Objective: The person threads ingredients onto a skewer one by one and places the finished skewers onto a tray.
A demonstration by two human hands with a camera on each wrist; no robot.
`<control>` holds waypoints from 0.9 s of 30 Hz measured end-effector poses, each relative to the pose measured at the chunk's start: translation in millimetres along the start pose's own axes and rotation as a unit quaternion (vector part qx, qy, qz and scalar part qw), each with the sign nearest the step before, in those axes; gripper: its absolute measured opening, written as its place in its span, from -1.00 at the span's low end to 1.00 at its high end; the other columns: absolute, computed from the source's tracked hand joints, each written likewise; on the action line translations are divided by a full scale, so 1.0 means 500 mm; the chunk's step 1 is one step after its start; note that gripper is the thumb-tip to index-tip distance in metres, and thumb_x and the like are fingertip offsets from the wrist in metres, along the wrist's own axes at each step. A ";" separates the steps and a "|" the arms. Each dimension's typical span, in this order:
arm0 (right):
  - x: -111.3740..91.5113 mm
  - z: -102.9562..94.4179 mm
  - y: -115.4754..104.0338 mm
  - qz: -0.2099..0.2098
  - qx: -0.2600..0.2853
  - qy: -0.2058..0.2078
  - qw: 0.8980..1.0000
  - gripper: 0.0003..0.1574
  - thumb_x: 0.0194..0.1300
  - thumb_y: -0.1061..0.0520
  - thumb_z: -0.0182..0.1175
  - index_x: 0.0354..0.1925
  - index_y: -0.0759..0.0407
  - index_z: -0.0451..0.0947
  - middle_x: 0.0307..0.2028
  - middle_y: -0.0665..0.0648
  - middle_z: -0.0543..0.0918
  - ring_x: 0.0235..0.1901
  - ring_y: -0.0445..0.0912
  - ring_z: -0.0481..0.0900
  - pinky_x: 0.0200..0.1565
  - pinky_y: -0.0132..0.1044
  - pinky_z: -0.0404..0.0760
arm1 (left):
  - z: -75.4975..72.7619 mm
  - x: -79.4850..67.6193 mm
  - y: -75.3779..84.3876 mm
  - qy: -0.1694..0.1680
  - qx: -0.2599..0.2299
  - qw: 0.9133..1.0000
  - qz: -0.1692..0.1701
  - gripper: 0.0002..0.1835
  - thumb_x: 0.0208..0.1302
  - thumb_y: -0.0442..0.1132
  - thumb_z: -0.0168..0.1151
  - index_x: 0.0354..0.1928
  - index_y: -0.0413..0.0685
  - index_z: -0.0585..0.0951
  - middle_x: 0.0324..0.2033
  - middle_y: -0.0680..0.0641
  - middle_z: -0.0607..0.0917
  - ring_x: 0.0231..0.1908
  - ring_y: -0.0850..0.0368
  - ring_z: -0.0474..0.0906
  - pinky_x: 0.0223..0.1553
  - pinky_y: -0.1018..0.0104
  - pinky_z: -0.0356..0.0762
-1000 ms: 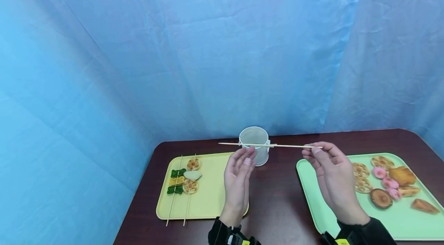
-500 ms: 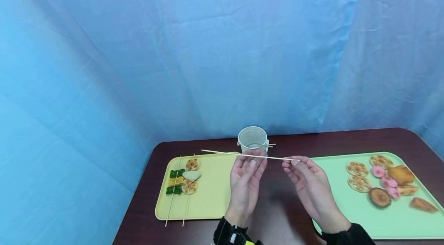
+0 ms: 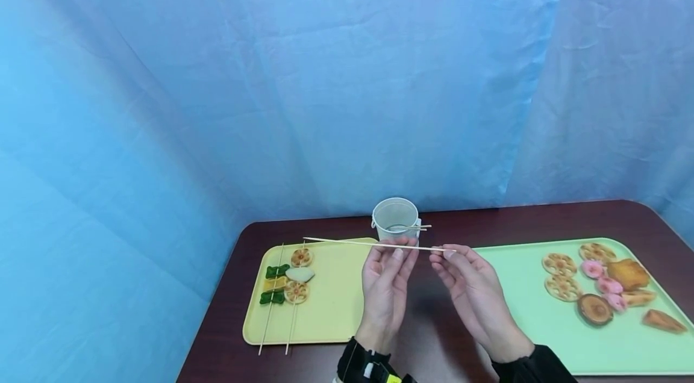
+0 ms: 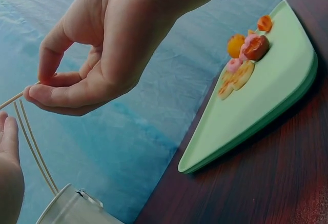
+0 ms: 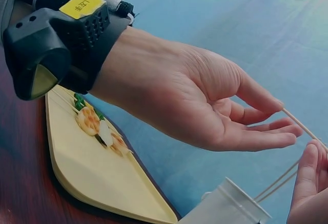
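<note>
My right hand (image 3: pixel 477 298) pinches one end of a bare bamboo skewer (image 3: pixel 338 241) between thumb and fingertips. The skewer runs almost level to the left, its pointed end over the yellow tray's back edge. My left hand (image 3: pixel 386 289) holds it near the middle, thumb in front and fingers behind. In the left wrist view, the right hand (image 4: pixel 123 49) grips the skewer's end, with part of the left hand (image 4: pixel 9 178) at the left edge. The right wrist view shows the left hand (image 5: pixel 179 96) with its thumb against the skewer (image 5: pixel 303 125).
A yellow tray (image 3: pixel 331 323) bears two loaded skewers of green, yellow, white and lotus-root slices. On the green tray (image 3: pixel 542 353) lie lotus slices (image 3: pixel 559 264), a mushroom (image 3: pixel 594 309), pink pieces (image 3: pixel 609 285) and brown pieces. A white bucket (image 3: pixel 394 214) with skewers stands behind my hands.
My right hand has moved left, off the green tray, bringing the skewer with it. The left hand has shifted slightly right, so the hands are closer together and more skewer extends to the left.
</note>
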State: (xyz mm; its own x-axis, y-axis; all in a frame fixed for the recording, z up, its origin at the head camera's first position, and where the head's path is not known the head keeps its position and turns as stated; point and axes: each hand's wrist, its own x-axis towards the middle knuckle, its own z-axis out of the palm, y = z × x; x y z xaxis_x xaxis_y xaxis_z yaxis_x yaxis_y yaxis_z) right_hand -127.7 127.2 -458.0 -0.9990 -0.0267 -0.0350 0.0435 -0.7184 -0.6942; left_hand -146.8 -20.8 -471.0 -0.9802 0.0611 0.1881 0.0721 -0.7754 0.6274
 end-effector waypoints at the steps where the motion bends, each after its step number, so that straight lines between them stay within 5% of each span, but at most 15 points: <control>1: 0.001 0.001 0.001 0.001 -0.001 0.002 1.000 -0.87 0.39 0.24 0.10 -0.16 0.20 0.58 -0.24 0.09 0.69 -0.18 -0.14 0.65 -0.03 -0.33 0.57 | 0.000 0.000 0.000 0.001 0.000 1.000 0.001 -0.74 0.39 -0.49 0.00 0.09 -0.36 0.36 -0.02 -0.22 0.58 0.15 -0.21 0.45 0.19 0.02 0.30; 8: 0.003 0.003 0.009 0.007 -0.026 -0.001 1.000 -0.87 0.39 0.22 0.11 -0.15 0.23 0.55 -0.24 0.09 0.68 -0.17 -0.13 0.64 -0.03 -0.31 0.57 | 0.002 0.001 -0.002 0.022 0.014 1.000 0.013 -0.78 0.38 -0.43 0.05 0.02 -0.27 0.39 -0.06 -0.23 0.58 0.09 -0.17 0.52 0.16 0.01 0.33; 16: 0.003 -0.015 0.018 0.021 -0.113 -0.066 0.991 -0.80 0.42 0.20 0.06 -0.08 0.31 0.43 -0.15 0.15 0.66 -0.09 -0.07 0.62 0.05 -0.21 0.53 | -0.007 -0.003 0.012 0.062 0.057 0.995 0.060 -0.73 0.40 -0.37 0.07 0.05 -0.31 0.32 -0.14 -0.16 0.59 -0.07 0.01 0.59 0.10 0.07 0.45; 21: 0.006 -0.032 0.007 -0.012 -0.164 -0.083 0.983 -0.76 0.43 0.22 0.04 -0.07 0.41 0.43 -0.12 0.22 0.64 -0.09 -0.04 0.62 0.02 -0.20 0.55 | -0.021 -0.003 0.022 0.079 0.078 0.991 0.074 -0.80 0.39 -0.38 0.06 0.00 -0.27 0.36 -0.19 -0.14 0.59 -0.12 0.01 0.59 0.03 0.15 0.52; 24: 0.009 -0.042 -0.010 -0.040 -0.248 -0.072 0.965 -0.68 0.43 0.20 0.06 -0.05 0.50 0.42 -0.14 0.18 0.66 -0.12 -0.05 0.64 -0.03 -0.24 0.58 | -0.030 -0.002 0.027 0.079 0.109 0.988 0.080 -0.80 0.37 -0.39 0.09 -0.03 -0.32 0.39 -0.23 -0.13 0.59 -0.15 -0.03 0.59 -0.03 0.17 0.54; 27: 0.012 -0.056 -0.031 -0.060 -0.364 -0.048 0.928 -0.59 0.42 0.10 0.09 -0.02 0.47 0.45 -0.15 0.14 0.67 -0.15 -0.09 0.65 -0.08 -0.31 0.59 | -0.038 -0.002 0.033 0.080 0.156 0.981 0.085 -0.74 0.34 -0.36 0.14 -0.03 -0.40 0.41 -0.25 -0.13 0.60 -0.17 -0.05 0.60 -0.06 0.17 0.55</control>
State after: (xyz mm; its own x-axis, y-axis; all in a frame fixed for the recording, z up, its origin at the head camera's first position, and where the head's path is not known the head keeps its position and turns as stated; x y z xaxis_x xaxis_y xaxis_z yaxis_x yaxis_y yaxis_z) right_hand -133.9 157.7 -467.3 -0.9915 -0.0633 0.1137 -0.1099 -0.0607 -0.9921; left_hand -148.2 -45.6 -474.9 -0.9638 -0.1711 0.2046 0.2652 -0.5336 0.8031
